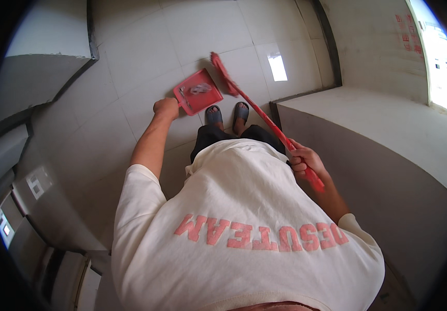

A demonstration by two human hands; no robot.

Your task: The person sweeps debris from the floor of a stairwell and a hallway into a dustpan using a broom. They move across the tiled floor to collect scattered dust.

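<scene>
My left hand (166, 108) is closed around the short handle of a red plastic dustpan (207, 99), held low in front of my feet. A crumpled piece of clear plastic (200, 89) and some small bits of debris lie in the pan. My right hand (306, 158) grips the upper part of the red handle of a broom (261, 112). The handle slants down and away to the red broom head (223, 74), which is just right of the dustpan, apart from it. Whether the bristles touch the floor is hard to tell.
Pale floor tiles (142, 70) spread around my sandalled feet (241, 112). On the right stands a low wall with a broad ledge (363, 109), beside a wall with red writing. A wall corner with dark skirting (93, 54) juts in at the upper left.
</scene>
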